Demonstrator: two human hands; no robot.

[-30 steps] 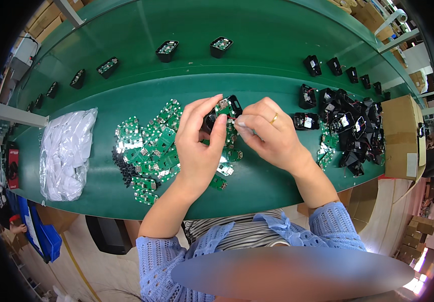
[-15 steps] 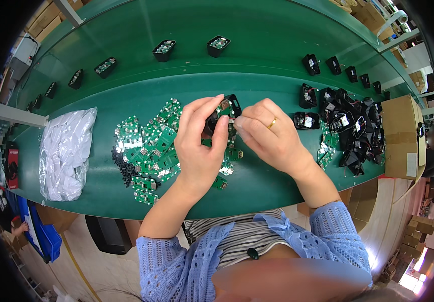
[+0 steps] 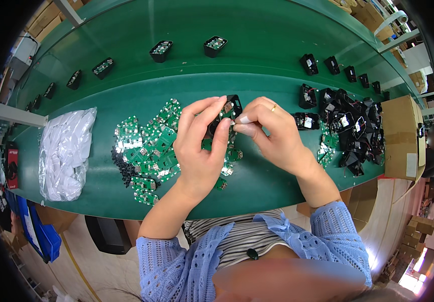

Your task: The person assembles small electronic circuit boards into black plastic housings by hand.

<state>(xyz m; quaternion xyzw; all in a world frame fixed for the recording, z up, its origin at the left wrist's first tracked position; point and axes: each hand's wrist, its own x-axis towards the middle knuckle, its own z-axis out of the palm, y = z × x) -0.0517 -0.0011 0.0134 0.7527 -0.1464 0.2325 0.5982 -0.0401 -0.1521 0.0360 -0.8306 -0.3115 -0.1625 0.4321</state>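
My left hand (image 3: 200,143) is wrapped round a black plastic housing (image 3: 235,104), held up over the middle of the green bench. Part of a circuit board shows at the housing's opening; the rest is hidden behind my fingers. My right hand (image 3: 273,132) is closed in a pinch at the right side of the housing, thumb against forefinger. Between those fingertips is something small and pale, too tiny to make out. Just left of and below my left hand lies a spread pile of green circuit boards (image 3: 165,141).
Small black parts (image 3: 124,168) edge the board pile. A clear bag of white pieces (image 3: 65,153) lies at left. Black housings with wires (image 3: 350,126) are heaped at right beside a cardboard box (image 3: 401,138). Filled housings (image 3: 161,50) stand along the back ledge.
My right hand has turned and its fingers have shifted, so the thumb and forefinger pinch now shows plainly. The left hand keeps hold of the housing, almost in the same spot.
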